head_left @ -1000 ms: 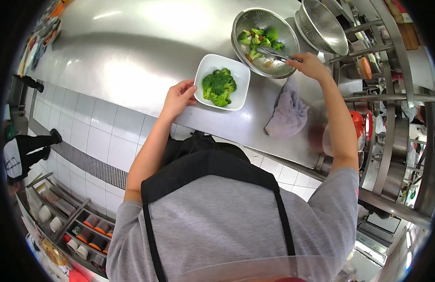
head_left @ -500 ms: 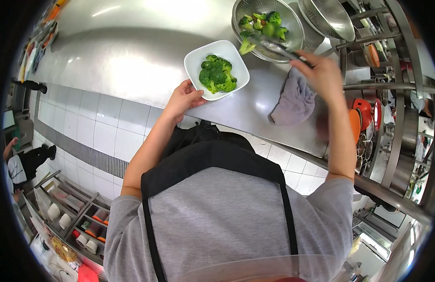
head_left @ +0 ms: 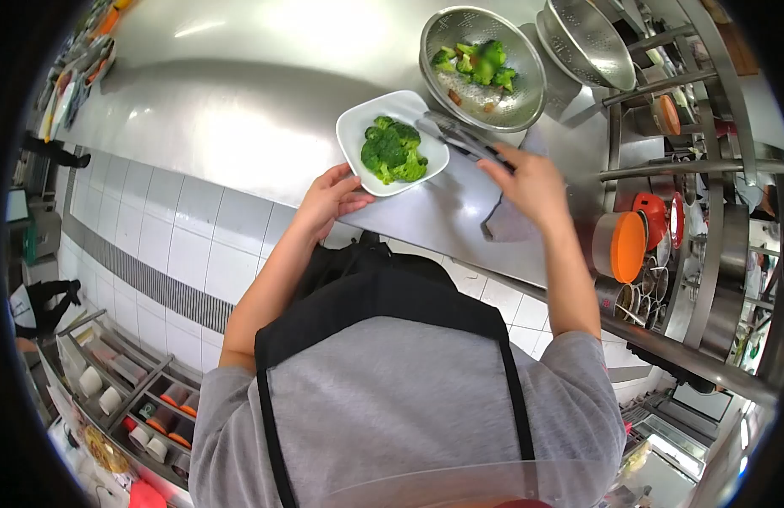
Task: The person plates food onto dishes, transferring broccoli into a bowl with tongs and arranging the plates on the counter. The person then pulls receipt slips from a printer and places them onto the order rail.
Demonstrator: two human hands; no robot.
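My left hand (head_left: pixel 333 198) grips the near left edge of a white square bowl (head_left: pixel 351 127), which rests on the steel counter close to its front edge. A heap of green broccoli florets (head_left: pixel 392 151) sits in that bowl. My right hand (head_left: pixel 527 182) is closed round the dark handles of metal tongs (head_left: pixel 464 137). The tongs' tips are over the bowl's right rim, and I see no broccoli between them. Beyond the tongs stands a perforated steel colander (head_left: pixel 527 89) with several florets and a few brown bits inside. A grey cloth (head_left: pixel 508 223) lies partly hidden under my right forearm.
Another steel colander (head_left: pixel 588 42) stands at the back right. Metal rack rails (head_left: pixel 663 169) run along the right side, with an orange-lidded pot (head_left: pixel 626 245) by them. A person in dark trousers (head_left: pixel 49 300) is far left. The counter (head_left: pixel 239 93) extends leftward.
The tongs have come from over the colander down to the bowl's right rim. A floret earlier at their tips no longer shows there. My left hand stays at the bowl.
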